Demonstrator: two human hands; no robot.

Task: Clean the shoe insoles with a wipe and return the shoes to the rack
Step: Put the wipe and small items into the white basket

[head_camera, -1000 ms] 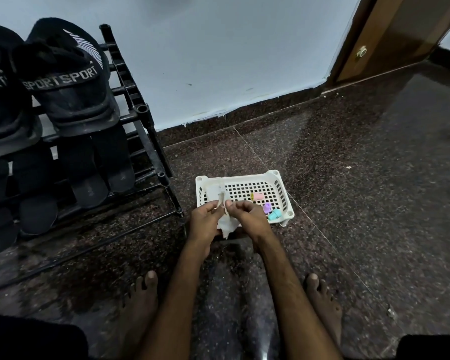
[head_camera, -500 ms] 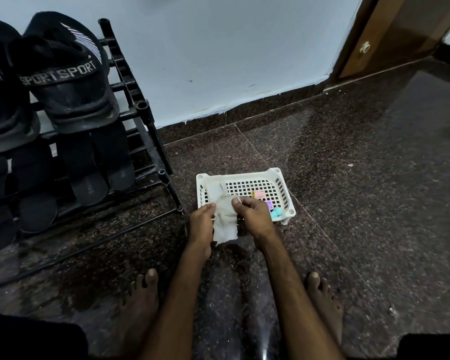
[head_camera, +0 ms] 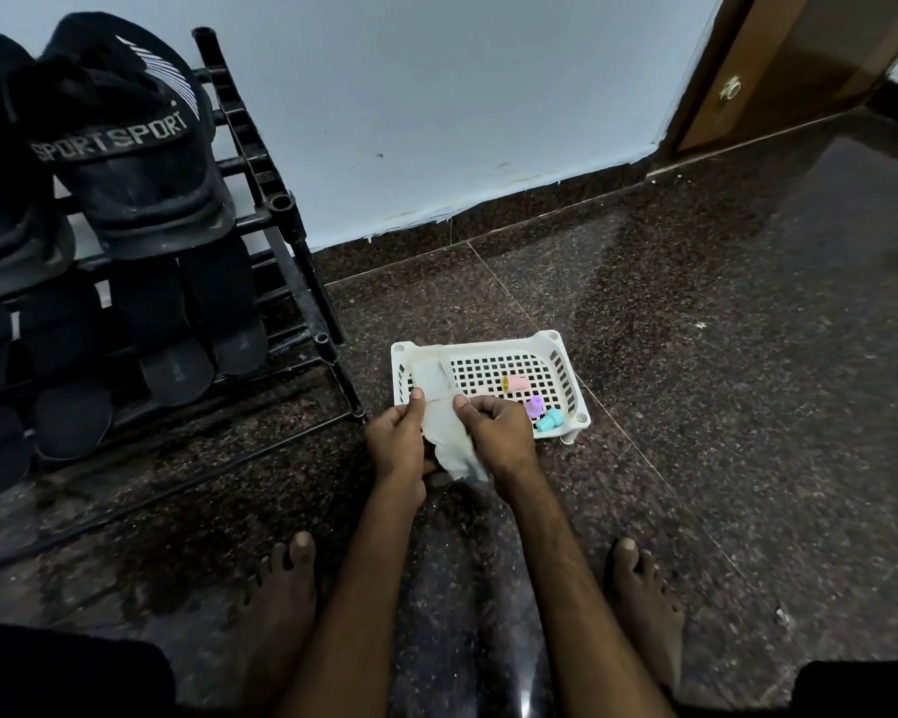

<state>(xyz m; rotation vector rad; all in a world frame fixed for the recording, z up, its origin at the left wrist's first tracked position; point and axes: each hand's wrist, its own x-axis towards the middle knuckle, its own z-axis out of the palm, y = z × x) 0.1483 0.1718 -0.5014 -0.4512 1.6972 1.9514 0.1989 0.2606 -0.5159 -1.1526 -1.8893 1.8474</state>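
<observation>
Both hands — left hand (head_camera: 396,442), right hand (head_camera: 494,432) — pinch the wipe (head_camera: 449,444) near the basket (head_camera: 566,370). Risk: the limp sheet tears or drops to the floor (head_camera: 721,380); shoes (head_camera: 125,147) untouched on the rack (head_camera: 260,163).

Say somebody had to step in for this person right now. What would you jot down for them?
Left hand and right hand: both pinch the white wipe at the near edge of the white basket.
Shoes: the black SPORT shoes sit on the rack.
Done: wipe in hand.
Left: wiping insoles; whether any is already clean cannot be told.
</observation>
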